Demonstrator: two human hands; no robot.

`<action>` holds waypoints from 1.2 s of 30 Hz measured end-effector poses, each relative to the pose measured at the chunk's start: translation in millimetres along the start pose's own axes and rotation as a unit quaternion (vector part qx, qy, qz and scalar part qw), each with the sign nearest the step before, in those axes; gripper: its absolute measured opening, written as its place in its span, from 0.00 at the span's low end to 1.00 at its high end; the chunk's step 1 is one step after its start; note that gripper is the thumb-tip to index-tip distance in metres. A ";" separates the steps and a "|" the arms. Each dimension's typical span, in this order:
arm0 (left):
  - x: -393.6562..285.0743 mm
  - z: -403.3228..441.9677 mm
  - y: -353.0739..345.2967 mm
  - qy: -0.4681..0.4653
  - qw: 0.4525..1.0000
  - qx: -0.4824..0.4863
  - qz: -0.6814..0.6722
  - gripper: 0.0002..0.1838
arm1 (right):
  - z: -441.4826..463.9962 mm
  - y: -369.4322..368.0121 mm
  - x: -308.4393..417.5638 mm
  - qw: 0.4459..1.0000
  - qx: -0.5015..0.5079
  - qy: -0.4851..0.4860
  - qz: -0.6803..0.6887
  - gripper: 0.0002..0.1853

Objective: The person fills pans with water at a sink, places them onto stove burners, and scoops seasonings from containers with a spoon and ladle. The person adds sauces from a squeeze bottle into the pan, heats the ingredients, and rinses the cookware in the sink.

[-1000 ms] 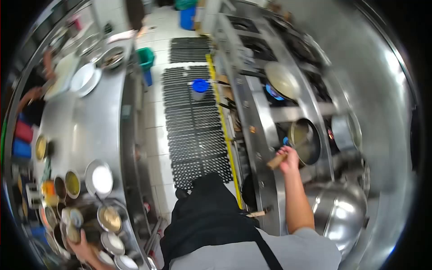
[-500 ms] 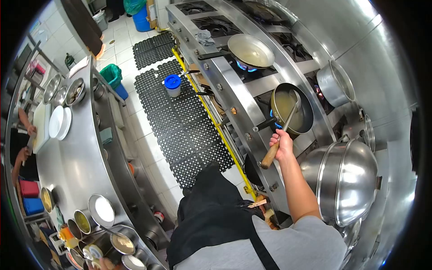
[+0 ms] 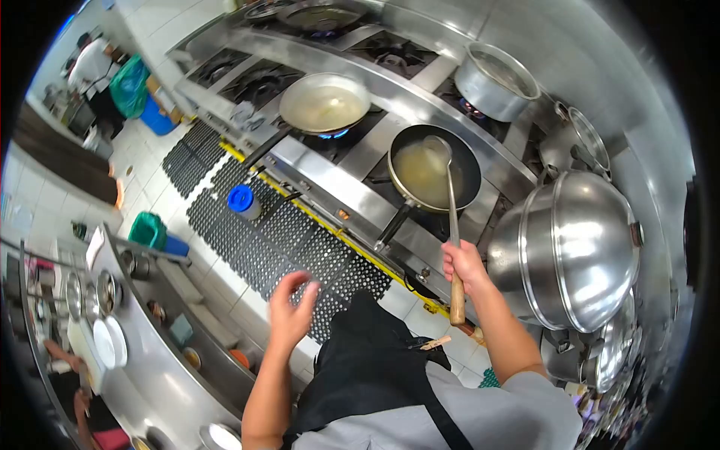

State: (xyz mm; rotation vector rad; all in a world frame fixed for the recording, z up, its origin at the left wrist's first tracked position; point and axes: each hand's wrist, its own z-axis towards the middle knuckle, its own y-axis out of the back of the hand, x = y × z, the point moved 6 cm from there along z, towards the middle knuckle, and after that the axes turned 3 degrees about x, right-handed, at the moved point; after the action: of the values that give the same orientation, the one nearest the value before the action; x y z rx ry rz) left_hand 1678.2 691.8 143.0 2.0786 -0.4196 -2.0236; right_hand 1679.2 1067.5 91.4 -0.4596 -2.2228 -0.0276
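My right hand [image 3: 466, 268] is wrapped round the wooden handle of a long metal ladle [image 3: 452, 196]. The ladle's bowl rests in a black frying pan [image 3: 474, 161] with cloudy yellowish liquid, which sits on a front burner. My left hand [image 3: 292, 309] hangs above the floor mat, left of my apron, with its fingers apart and nothing in them; it is slightly blurred. To the left of the black pan, a lighter frying pan [image 3: 300, 114] with pale liquid stands over a blue flame, its long handle pointing toward the front edge.
A deep aluminium pot [image 3: 498, 84] stands on a lit back burner. Big domed metal vessels [image 3: 574, 251] crowd the right side. A blue-lidded container [image 3: 241, 199] is on the floor mat [image 3: 225, 225]. At left is a steel counter [image 3: 161, 367] with plates; another person's hands are beyond it.
My left hand has come into view, raised and open. The view has turned toward the stove. My right hand still grips the ladle, its bowl still in the black pan.
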 end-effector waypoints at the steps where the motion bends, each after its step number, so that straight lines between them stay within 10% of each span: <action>1: 18.5 29.5 -35.5 -0.019 0.999 0.039 -0.015 0.20 | -2.5 4.7 2.8 0.999 -0.004 0.017 -0.051 0.09; 5: 50.8 121.2 -165.0 0.003 0.978 0.208 -0.014 0.26 | -27.6 21.1 6.3 0.994 -0.036 0.027 -0.095 0.08; 8: 34.5 137.9 -216.8 0.329 0.795 0.399 -0.318 0.21 | -48.9 34.6 0.2 0.985 -0.061 0.065 -0.145 0.08; 15: 37.1 144.8 -241.7 0.221 0.847 0.444 -0.192 0.12 | -86.4 37.5 -11.6 0.973 -0.120 0.105 -0.167 0.08; 26: -0.4 139.8 -112.4 0.250 0.822 0.455 -0.236 0.12 | -103.5 -22.9 38.0 0.977 -0.109 0.128 -0.130 0.07; 36: 17.1 206.0 140.8 0.202 0.850 0.422 -0.242 0.10 | -53.7 -264.6 87.9 0.979 0.032 0.192 -0.062 0.06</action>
State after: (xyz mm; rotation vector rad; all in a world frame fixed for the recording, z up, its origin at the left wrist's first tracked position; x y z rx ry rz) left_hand 1464.9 563.7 168.1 3.3495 -0.8995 -1.6655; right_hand 1579.9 839.2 228.0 -0.2533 -1.8631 -0.1026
